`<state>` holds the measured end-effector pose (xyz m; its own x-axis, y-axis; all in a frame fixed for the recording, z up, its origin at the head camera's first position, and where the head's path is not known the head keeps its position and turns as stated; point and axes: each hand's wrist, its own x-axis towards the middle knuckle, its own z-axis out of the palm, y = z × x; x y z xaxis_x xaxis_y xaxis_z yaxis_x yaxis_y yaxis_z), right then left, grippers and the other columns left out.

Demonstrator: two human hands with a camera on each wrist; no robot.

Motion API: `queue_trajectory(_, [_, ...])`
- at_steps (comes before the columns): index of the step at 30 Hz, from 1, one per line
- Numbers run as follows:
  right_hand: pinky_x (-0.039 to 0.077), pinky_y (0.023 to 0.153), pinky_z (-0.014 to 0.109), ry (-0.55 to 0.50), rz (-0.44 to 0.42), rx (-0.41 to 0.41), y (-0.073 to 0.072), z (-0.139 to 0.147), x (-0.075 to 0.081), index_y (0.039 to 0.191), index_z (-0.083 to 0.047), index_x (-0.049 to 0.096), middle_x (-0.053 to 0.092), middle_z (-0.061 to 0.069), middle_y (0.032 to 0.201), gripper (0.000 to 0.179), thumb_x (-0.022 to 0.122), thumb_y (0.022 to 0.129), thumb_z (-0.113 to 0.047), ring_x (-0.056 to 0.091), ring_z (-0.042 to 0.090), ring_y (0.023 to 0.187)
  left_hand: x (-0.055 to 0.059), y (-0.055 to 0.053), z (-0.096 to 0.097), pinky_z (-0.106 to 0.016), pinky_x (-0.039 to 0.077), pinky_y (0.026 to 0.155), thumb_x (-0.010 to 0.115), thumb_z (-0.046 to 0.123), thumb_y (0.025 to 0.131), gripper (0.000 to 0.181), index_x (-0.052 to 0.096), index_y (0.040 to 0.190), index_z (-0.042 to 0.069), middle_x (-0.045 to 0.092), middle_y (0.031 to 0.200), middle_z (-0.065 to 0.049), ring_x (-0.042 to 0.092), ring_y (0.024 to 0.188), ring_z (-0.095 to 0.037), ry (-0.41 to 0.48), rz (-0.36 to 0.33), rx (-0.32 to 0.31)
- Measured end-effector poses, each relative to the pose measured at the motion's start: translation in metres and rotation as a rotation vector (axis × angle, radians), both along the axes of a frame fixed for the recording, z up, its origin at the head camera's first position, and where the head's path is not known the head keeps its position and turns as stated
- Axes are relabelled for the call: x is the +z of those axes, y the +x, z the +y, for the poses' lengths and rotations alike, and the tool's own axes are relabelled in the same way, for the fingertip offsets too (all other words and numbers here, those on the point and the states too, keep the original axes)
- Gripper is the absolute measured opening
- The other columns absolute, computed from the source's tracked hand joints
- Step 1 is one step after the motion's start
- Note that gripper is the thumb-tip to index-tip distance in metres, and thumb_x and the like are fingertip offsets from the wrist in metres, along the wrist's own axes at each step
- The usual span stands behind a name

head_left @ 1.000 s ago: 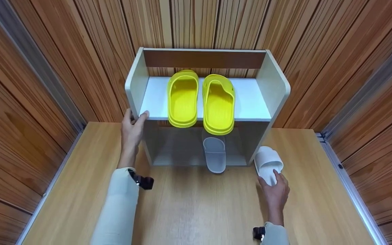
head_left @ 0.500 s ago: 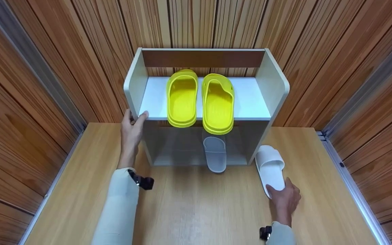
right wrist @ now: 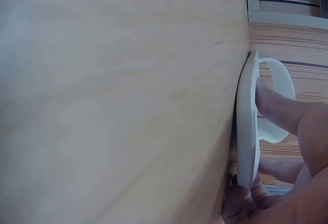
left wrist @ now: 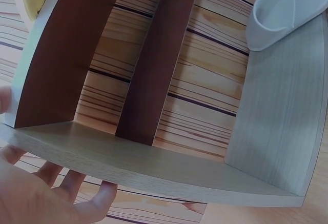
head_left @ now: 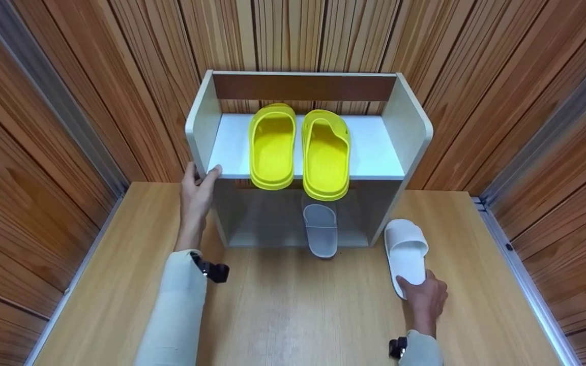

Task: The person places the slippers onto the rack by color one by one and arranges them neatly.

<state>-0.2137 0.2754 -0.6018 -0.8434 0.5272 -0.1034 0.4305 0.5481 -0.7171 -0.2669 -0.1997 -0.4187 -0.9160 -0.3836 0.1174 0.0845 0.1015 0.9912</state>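
My left hand (head_left: 196,195) grips the left side panel of a white two-tier shoe rack (head_left: 400,122), its thumb over the front corner of the upper shelf. In the left wrist view, the fingers (left wrist: 66,188) lie along the panel's outer side. My right hand (head_left: 425,300) holds the heel of a white slide sandal (head_left: 406,235) on the wooden surface, right of the rack. From the right wrist, a thumb shows on top of the sandal's footbed and other fingers reach under the heel. The sandal's sole (right wrist: 248,131) stays close to the surface, toe toward the back wall.
Two yellow clogs (head_left: 272,157) stand side by side on the upper shelf, heels past its front edge. Below them, a grey slide sandal (head_left: 322,239) sits on the lower shelf and overhangs the front. Wood-panelled walls (head_left: 288,35) enclose the back and both sides.
My right hand has slid back along the white slide sandal to its heel and a little right. The sandal has shifted slightly right. The left hand keeps its place on the rack.
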Motion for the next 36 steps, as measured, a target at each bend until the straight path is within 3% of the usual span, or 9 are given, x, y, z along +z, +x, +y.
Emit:
queue_trajectory(6, [0.034,0.102,0.068,-0.054,0.029,0.002,0.003,0.004,0.001,0.137,0.013,0.048,0.049,0.035,0.131,0.067,0.08,0.086,-0.016,0.045,0.053,0.122,0.0,0.0,0.001,-0.056,0.033,0.108,0.062,0.031,0.099,0.061,0.042,0.152,0.008,0.046,0.148,-0.019,0.043,0.133,-0.035,-0.001,0.01,-0.01])
queue_trajectory(11, [0.035,0.102,0.065,-0.107,-0.003,-0.023,0.002,0.005,0.004,0.143,0.009,0.04,0.046,0.035,0.137,0.069,0.076,0.09,-0.016,0.044,0.052,0.125,0.001,-0.001,0.002,-0.054,0.033,0.11,0.062,0.032,0.099,0.062,0.041,0.152,0.008,0.046,0.149,-0.019,0.044,0.134,-0.034,0.001,0.0,-0.006])
queue_trajectory(15, [0.039,0.1,0.062,-0.163,0.007,-0.02,0.003,0.011,0.007,0.142,0.007,0.044,0.05,0.035,0.138,0.062,0.072,0.092,-0.016,0.049,0.05,0.124,0.002,-0.002,0.003,-0.053,0.033,0.111,0.062,0.034,0.098,0.062,0.042,0.151,0.009,0.047,0.148,-0.018,0.045,0.133,-0.032,-0.003,-0.015,0.006])
queue_trajectory(18, [0.044,0.098,0.051,-0.284,0.031,-0.028,0.003,0.018,0.008,0.14,0.007,0.049,0.052,0.034,0.137,0.054,0.067,0.094,-0.013,0.052,0.047,0.123,0.001,-0.002,0.003,-0.054,0.033,0.109,0.062,0.033,0.098,0.061,0.043,0.15,0.007,0.048,0.147,-0.019,0.045,0.131,-0.033,-0.002,-0.006,0.001])
queue_trajectory(21, [0.05,0.086,0.033,-0.424,0.031,-0.044,0.003,0.024,0.007,0.14,0.006,0.052,0.052,0.032,0.14,0.05,0.062,0.094,-0.009,0.055,0.041,0.12,0.0,-0.001,0.001,-0.055,0.034,0.109,0.063,0.031,0.099,0.059,0.044,0.149,0.006,0.048,0.146,-0.02,0.046,0.13,-0.034,0.001,0.002,-0.002])
queue_trajectory(25, [0.053,0.07,0.025,-0.597,-0.013,-0.069,0.007,0.028,0.007,0.145,0.001,0.05,0.055,0.023,0.14,0.053,0.061,0.093,-0.006,0.064,0.023,0.103,0.001,0.001,0.001,-0.055,0.034,0.109,0.063,0.031,0.099,0.06,0.044,0.15,0.007,0.048,0.147,-0.019,0.045,0.131,-0.034,0.009,0.001,-0.014])
queue_trajectory(29, [0.056,0.072,0.03,-0.733,-0.007,-0.089,0.011,0.031,0.008,0.149,-0.005,0.047,0.067,0.001,0.119,0.057,0.064,0.094,-0.006,0.065,0.008,0.086,0.0,0.001,0.001,-0.054,0.034,0.109,0.062,0.029,0.1,0.061,0.041,0.152,0.007,0.046,0.148,-0.02,0.045,0.132,-0.035,0.02,0.003,-0.029])
queue_trajectory(33, [0.055,0.075,0.031,-0.778,0.019,-0.059,0.013,0.033,0.01,0.151,-0.007,0.046,0.067,-0.016,0.1,0.057,0.065,0.097,-0.007,0.066,0.005,0.085,0.001,0.002,0.0,-0.054,0.034,0.109,0.063,0.03,0.1,0.059,0.043,0.151,0.007,0.047,0.147,-0.019,0.045,0.131,-0.034,0.028,0.001,-0.022])
queue_trajectory(36, [0.055,0.075,0.03,-0.764,0.031,-0.042,0.015,0.034,0.011,0.151,-0.008,0.046,0.066,-0.02,0.097,0.056,0.065,0.098,-0.008,0.065,0.005,0.087,0.002,0.001,-0.001,-0.053,0.034,0.109,0.064,0.032,0.099,0.059,0.045,0.149,0.007,0.048,0.146,-0.019,0.046,0.13,-0.033,0.026,-0.003,-0.015])
